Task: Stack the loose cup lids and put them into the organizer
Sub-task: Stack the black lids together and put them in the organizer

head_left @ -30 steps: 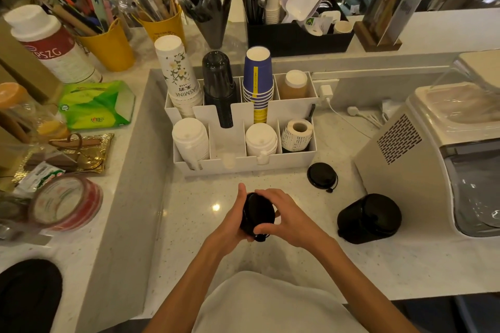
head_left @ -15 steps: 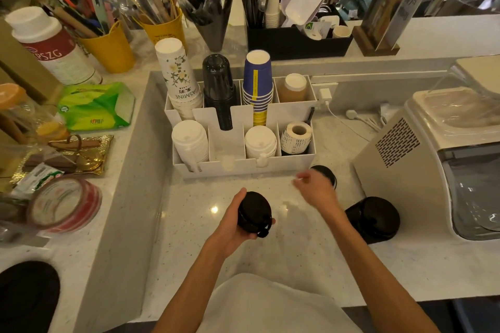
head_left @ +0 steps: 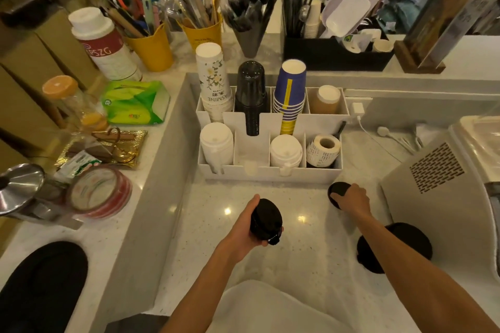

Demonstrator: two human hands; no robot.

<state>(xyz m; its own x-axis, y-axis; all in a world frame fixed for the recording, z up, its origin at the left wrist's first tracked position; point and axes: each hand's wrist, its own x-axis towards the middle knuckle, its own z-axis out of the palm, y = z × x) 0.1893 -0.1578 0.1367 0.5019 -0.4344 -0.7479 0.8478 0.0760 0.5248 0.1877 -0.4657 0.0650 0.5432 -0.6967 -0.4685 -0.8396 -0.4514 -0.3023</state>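
My left hand [head_left: 244,227] grips a small stack of black cup lids [head_left: 266,222] above the white counter, in front of the white organizer [head_left: 270,171]. My right hand [head_left: 351,199] rests on a single loose black lid [head_left: 336,190] lying on the counter by the organizer's front right corner, fingers curled over its edge. A bigger pile of black lids [head_left: 397,247] lies on its side further right, partly hidden by my right forearm. The organizer's front row holds white lids [head_left: 216,140], an empty slot [head_left: 251,149], more white lids [head_left: 285,150] and a label roll [head_left: 323,150].
Cup stacks fill the organizer's back row: white [head_left: 212,76], black [head_left: 250,89], blue [head_left: 289,89]. A beige machine [head_left: 443,186] stands close on the right. A raised ledge on the left carries a tape roll [head_left: 98,192], a green tissue pack [head_left: 135,103] and a bottle.
My right hand left the stack and reached right and forward onto the loose lid by the organizer. My left hand kept hold of the stack, almost in place.
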